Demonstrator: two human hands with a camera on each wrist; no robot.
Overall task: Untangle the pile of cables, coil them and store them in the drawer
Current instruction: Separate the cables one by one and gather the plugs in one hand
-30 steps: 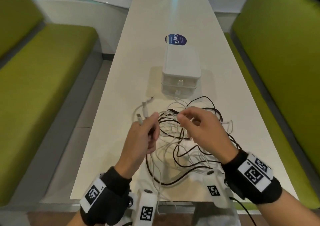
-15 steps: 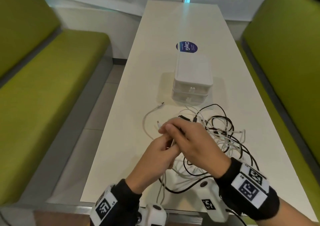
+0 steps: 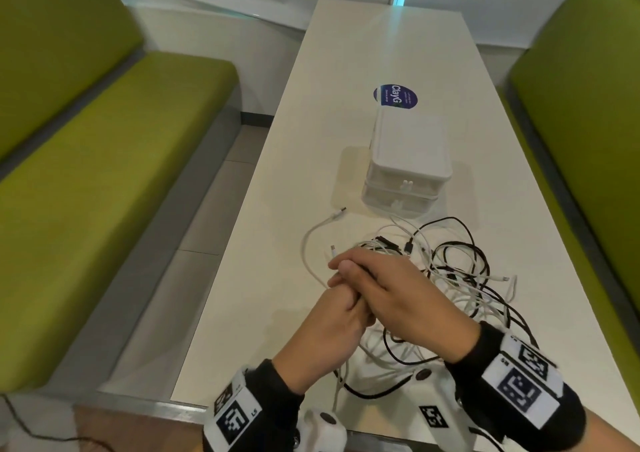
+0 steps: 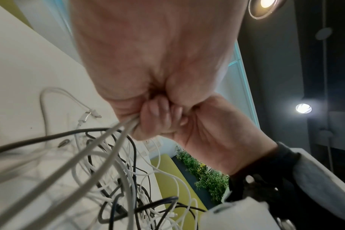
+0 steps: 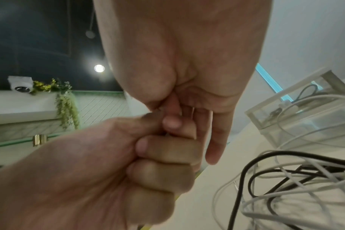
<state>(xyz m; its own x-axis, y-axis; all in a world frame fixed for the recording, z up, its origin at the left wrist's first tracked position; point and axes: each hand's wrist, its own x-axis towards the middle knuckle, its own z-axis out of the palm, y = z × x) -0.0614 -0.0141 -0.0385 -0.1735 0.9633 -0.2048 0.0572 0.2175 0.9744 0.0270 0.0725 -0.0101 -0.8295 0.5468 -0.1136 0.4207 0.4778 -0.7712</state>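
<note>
Left grip [image 3: 337, 327] clenched around white cable strands [image 4: 100, 149]. Right grip [image 3: 391, 295] laid over it, pinching at the same strands. Cable pile [image 3: 460, 278] at 3 o'clock on table [image 3: 277, 278].

Right hand [image 3: 398, 299] now over left hand [image 3: 332, 330].

drawer unit [image 3: 408, 160] behind cable pile [image 3: 460, 271] | benches [image 3: 104, 160] flank table [image 3: 284, 243]
</note>
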